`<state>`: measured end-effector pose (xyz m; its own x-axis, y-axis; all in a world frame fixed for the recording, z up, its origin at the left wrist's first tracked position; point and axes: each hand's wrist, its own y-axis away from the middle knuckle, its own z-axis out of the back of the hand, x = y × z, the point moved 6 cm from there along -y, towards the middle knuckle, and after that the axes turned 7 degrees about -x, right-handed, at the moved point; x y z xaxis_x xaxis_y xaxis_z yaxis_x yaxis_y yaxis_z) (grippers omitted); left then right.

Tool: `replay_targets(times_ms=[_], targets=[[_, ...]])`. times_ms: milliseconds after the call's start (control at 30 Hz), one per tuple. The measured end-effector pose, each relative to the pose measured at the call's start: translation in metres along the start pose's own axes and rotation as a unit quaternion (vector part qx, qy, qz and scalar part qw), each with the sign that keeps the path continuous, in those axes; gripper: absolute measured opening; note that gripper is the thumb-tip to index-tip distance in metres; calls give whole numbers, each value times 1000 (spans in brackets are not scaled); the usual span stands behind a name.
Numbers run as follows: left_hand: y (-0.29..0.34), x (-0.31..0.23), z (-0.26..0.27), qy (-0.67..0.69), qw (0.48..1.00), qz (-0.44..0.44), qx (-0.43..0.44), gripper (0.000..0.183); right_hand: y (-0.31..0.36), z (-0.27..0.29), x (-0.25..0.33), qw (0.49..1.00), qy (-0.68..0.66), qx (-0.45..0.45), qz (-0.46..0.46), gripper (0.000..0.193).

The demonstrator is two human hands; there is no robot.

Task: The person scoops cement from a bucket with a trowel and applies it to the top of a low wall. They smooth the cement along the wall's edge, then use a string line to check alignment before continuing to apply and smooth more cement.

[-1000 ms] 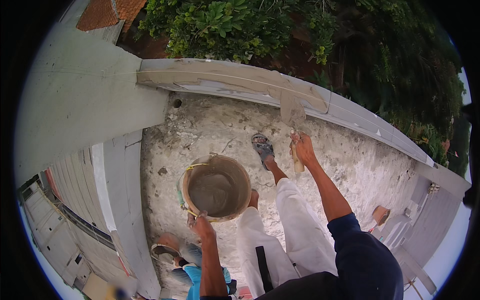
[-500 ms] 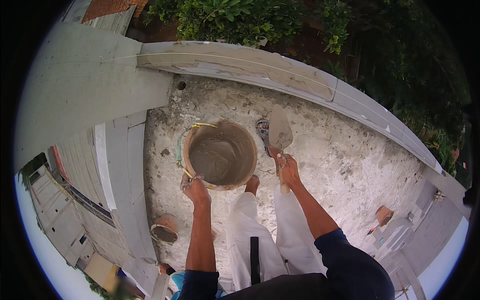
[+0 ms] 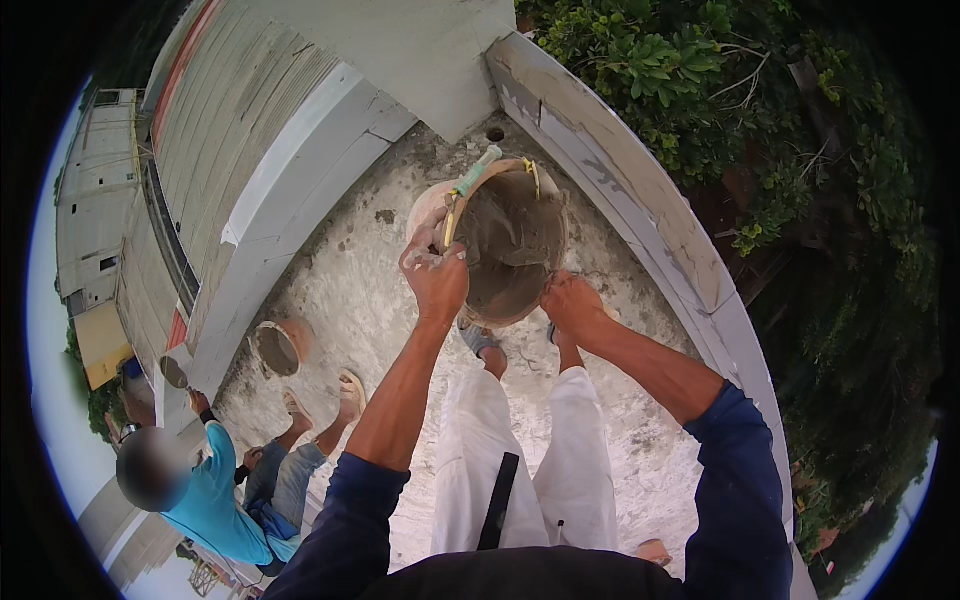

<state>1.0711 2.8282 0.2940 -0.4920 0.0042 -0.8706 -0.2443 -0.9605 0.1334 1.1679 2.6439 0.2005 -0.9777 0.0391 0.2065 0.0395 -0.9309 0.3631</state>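
A round clay-coloured bucket [image 3: 429, 206] of wet grey mortar [image 3: 510, 240] is in front of me, above my feet. My left hand [image 3: 437, 278] is closed on its left rim, beside the end of the handle [image 3: 472, 186], which is yellow with a green wrapped grip. My right hand [image 3: 574, 300] is closed at the lower right rim. The fingertips of both hands are partly hidden. The trowel that was in my right hand does not show clearly now.
A low block wall [image 3: 640, 190] runs along the right, with trees [image 3: 690, 60] beyond. Another wall [image 3: 300, 180] borders the left. A smaller bucket [image 3: 300, 345] stands on the rough concrete floor [image 3: 350, 290]. A co-worker in a blue shirt [image 3: 215, 500] is at lower left, holding a trowel [image 3: 174, 372].
My view has turned toward the corner. My right hand has gone from the trowel to the bucket's rim. The bucket appears raised, its handle now lies across the top, and the co-worker has come into view.
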Motion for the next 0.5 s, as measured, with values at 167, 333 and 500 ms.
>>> replay_targets(times_ms=[167,333,500], targets=[[-6,5,6,43,999,-13,-10,45,9,6,26,915,-376,141,-37,25],[1,31,69,62,994,85,-26,35,63,51,17,556,-774,269,-141,27],[2,38,88,180,971,130,-86,34,91,110,-13,504,-836,172,-131,50]])
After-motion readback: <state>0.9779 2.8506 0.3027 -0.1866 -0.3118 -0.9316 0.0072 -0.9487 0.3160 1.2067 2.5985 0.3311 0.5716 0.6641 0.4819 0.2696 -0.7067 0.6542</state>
